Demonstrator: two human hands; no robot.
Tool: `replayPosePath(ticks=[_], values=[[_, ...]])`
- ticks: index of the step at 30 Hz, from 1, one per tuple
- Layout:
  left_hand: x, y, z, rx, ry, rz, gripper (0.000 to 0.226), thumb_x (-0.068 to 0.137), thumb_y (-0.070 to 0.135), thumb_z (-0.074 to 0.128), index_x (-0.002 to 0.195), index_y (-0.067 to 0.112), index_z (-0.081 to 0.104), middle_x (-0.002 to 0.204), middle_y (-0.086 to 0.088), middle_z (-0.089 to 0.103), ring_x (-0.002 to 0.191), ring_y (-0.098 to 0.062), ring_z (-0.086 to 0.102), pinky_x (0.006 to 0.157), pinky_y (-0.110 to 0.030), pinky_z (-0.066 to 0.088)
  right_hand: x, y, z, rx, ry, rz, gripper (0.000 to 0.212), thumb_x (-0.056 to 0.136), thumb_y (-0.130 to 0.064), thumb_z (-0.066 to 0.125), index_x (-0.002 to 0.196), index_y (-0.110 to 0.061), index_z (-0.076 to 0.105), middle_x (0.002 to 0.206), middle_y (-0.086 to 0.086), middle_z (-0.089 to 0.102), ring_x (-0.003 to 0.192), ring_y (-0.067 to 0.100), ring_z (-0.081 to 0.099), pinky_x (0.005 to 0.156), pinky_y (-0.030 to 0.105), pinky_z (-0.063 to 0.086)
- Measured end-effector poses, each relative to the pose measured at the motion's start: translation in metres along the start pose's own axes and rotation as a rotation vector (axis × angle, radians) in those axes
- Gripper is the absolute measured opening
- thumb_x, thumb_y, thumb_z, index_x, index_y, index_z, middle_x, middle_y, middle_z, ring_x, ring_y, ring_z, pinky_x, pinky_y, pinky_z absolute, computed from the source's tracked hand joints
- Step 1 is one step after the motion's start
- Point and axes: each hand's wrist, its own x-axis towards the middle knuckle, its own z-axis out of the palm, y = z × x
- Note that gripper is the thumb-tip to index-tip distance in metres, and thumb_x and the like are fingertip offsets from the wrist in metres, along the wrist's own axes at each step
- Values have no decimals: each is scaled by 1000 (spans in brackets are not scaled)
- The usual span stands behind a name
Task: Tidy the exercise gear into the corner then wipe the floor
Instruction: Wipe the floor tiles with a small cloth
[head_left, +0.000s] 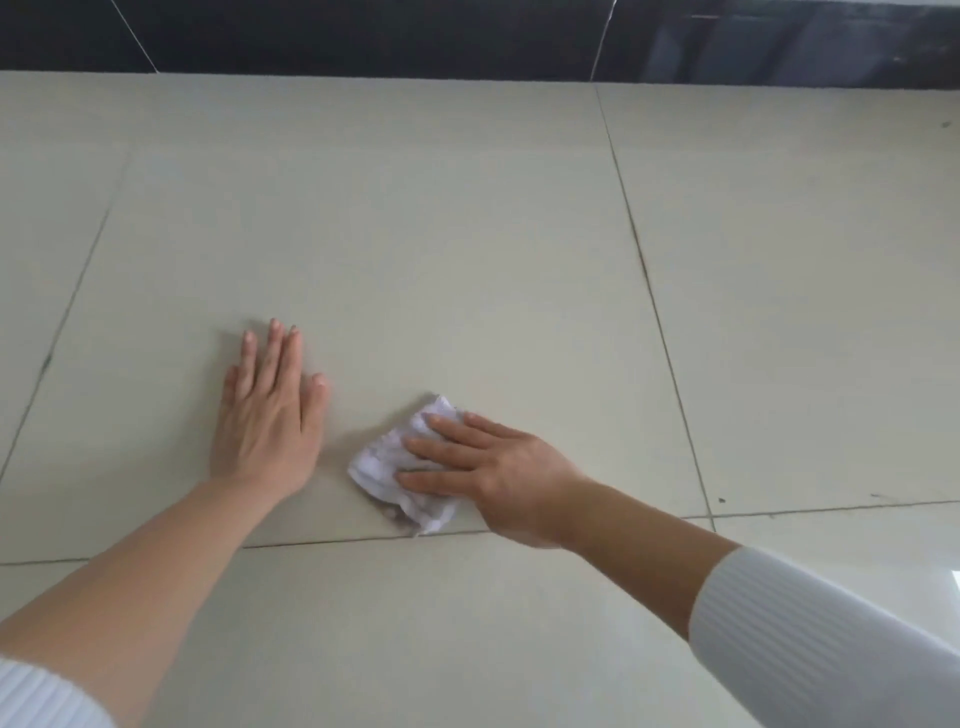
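Head view: where's the cloth (382, 462)?
— On the floor (415, 234) toward 6 o'clock, pinned under the right hand's (498, 467) straight fingers, not gripped. Left hand (267, 415) at its 9 o'clock, flat, empty.
— Risk?
— Unclutched, it could bunch and slip at the grout line (311, 541), its 6 o'clock.

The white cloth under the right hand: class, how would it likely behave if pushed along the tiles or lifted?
The white cloth is crumpled into soft folds, so it would probably hang limp when lifted. It looks thin, so likely light. Pressed by the right hand on glossy floor tiles, it should slide easily, perhaps bunching.
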Motion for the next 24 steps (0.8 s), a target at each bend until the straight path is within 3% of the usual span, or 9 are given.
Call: replayPosePath(ticks=[4, 8, 11, 13, 19, 22, 24], values=[[30, 8, 7, -6, 8, -31, 75, 90, 48, 10, 151, 6, 16, 160, -9, 8, 148, -23, 4, 119, -43, 6, -3, 83, -18, -68, 93, 478, 58, 84, -11, 32, 139, -23, 50, 141, 5, 52, 130, 33, 48, 107, 47, 35], [32, 15, 9, -15, 90, -53, 71, 92, 46, 19, 150, 7, 23, 159, -10, 16, 148, -22, 10, 119, -39, 8, 11, 143, -47, -27, 101, 914, 62, 90, -9, 36, 146, -35, 32, 153, -3, 33, 140, 26, 30, 115, 42, 24], [30, 15, 8, -19, 105, -51, 69, 92, 45, 21, 149, 7, 26, 158, -9, 20, 147, -21, 13, 120, -38, 11, 52, 147, -54, 117, 145, 1135, 54, 93, -13, 31, 142, -35, 38, 151, 2, 31, 135, 31, 30, 102, 42, 37], [31, 16, 7, -20, 108, -59, 68, 92, 44, 23, 149, 7, 27, 158, -9, 21, 147, -21, 14, 120, -39, 12, 80, 124, -44, 119, 166, 1037, 54, 92, -13, 32, 142, -35, 36, 154, 2, 27, 138, 34, 24, 103, 43, 37], [31, 17, 2, -56, 96, -86, 66, 91, 40, 23, 148, 8, 30, 157, -7, 23, 147, -19, 17, 119, -41, 16, 74, 22, -2, 30, 98, 283, 52, 83, -12, 55, 135, -19, 54, 143, 12, 49, 132, 47, 39, 110, 52, 34], [31, 18, 2, -67, 83, -97, 65, 91, 40, 23, 149, 10, 29, 158, -5, 22, 147, -17, 16, 119, -40, 16, 56, 61, -7, -55, -10, -97, 51, 87, -13, 47, 137, -19, 53, 147, 9, 45, 137, 38, 36, 112, 46, 34], [32, 19, 1, -59, 76, -103, 65, 91, 40, 24, 149, 10, 30, 158, -6, 23, 146, -17, 17, 119, -40, 17, 55, 110, -17, -116, 34, -54, 52, 87, -10, 44, 138, -16, 52, 147, 8, 44, 137, 34, 38, 109, 43, 38]])
